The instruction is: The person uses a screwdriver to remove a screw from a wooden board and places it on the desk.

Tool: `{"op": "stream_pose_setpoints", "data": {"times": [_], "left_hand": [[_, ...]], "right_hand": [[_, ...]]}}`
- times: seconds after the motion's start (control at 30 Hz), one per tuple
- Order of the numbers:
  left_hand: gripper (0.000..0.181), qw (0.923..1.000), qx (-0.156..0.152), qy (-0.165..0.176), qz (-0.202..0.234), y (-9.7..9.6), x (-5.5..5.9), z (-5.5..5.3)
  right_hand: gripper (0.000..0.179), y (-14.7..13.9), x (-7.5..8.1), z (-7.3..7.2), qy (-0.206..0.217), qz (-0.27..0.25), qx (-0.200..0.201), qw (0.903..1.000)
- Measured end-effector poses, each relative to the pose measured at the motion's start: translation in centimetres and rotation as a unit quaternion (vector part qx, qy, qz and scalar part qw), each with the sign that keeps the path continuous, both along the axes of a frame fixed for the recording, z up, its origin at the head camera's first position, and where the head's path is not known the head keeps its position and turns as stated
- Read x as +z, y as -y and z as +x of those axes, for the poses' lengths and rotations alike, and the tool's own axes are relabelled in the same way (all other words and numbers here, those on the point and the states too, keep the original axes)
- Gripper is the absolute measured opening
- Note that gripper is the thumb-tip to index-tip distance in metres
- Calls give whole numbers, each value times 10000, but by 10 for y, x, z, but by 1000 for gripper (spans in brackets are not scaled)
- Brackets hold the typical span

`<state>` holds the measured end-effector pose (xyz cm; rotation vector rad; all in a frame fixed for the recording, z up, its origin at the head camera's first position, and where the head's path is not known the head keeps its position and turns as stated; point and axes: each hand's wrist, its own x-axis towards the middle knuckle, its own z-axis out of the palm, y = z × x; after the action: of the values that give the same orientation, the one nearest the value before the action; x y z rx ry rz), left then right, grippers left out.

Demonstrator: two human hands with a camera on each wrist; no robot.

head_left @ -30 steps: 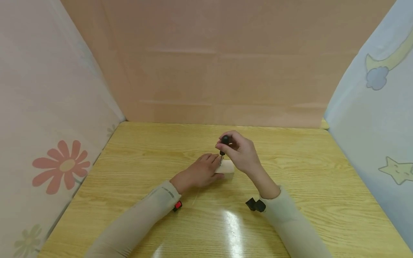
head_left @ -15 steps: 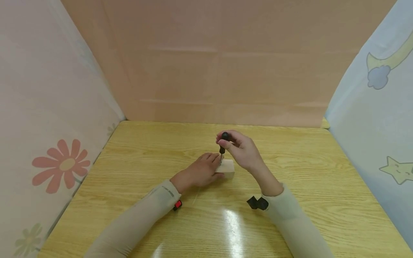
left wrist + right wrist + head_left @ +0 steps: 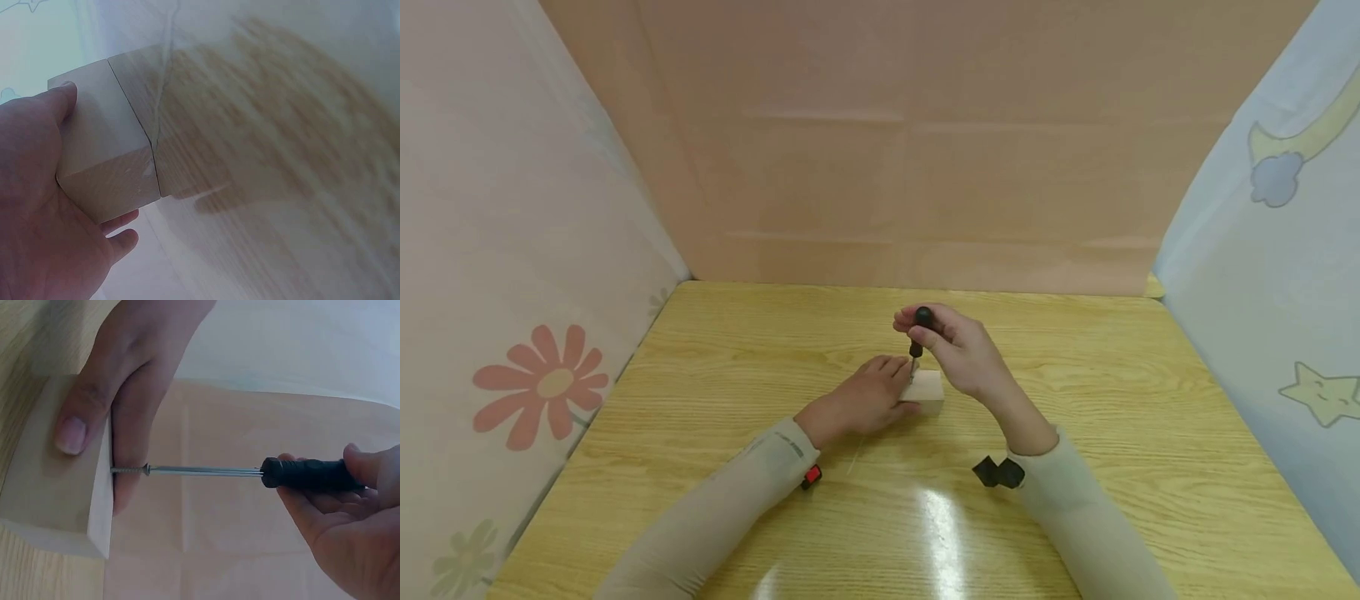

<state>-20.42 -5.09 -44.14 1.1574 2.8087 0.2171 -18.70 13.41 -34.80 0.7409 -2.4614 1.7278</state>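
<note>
A pale wooden block (image 3: 929, 386) lies on the table, and my left hand (image 3: 863, 400) grips it with the thumb on its near side and fingers across the far part. Part of the block is hidden under that hand. My right hand (image 3: 967, 352) holds a screwdriver (image 3: 315, 474) by its black handle, with the steel shaft pointing down to the block. In the right wrist view, the shaft's tip meets the head of a screw (image 3: 130, 470), whose threaded length stands out of the block's top face. The left thumb (image 3: 72, 434) presses the block's side.
The wood-grain table (image 3: 760, 333) reflects light near its front. An orange-brown sheet (image 3: 910, 167) hangs behind it, with printed cloth walls (image 3: 1255, 317) at both sides. A black strap piece (image 3: 997, 472) shows at the right cuff.
My right hand has risen slightly, and its fingers have shifted round the screwdriver handle, reaching a little further left. The left hand and the wooden block have stayed in place.
</note>
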Motion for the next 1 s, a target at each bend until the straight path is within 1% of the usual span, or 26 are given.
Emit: {"op": "stream_pose_setpoints", "data": {"times": [0.07, 0.1, 0.27, 0.47, 0.57, 0.6, 0.67, 0.73, 0.87, 0.93, 1.0], "left_hand": [[74, 10000, -1, 8, -6, 1, 0, 0], [73, 10000, -4, 13, 1, 1, 0, 0], [74, 10000, -22, 22, 69, 2, -2, -1], [76, 9999, -15, -15, 103, 1, -3, -2], [76, 9999, -11, -8, 112, 0, -3, -3], [76, 9999, -13, -15, 101, 0, -3, -3], [76, 9999, -42, -60, 89, 0, -2, -3], [74, 9999, -83, -125, 72, 0, -2, -3], [73, 9998, -108, -147, 91, 1, -2, -2], [72, 9998, -101, -101, 121, 1, -2, -2], [72, 9999, -96, -62, 130, 1, -2, -2]], "right_hand": [[30, 1, 0, 0, 33, 36, 91, 9999], [30, 1, -1, 0, 49, 24, 60, 10000], [30, 4, -5, 3, 143, -179, -342, 9992], [26, 7, -9, 3, -195, -212, -849, 9960], [23, 7, -10, 2, -299, -313, -948, 9946], [23, 6, -10, 2, -303, -340, -916, 9948], [21, 5, -8, 2, -294, -364, -719, 9963], [21, 2, -6, 2, -236, -278, -406, 9985], [31, -2, -3, 1, -135, -64, 224, 9996], [33, -2, -3, 0, -162, -49, 403, 9990], [33, -1, -4, 0, -166, -127, 459, 9987]]}}
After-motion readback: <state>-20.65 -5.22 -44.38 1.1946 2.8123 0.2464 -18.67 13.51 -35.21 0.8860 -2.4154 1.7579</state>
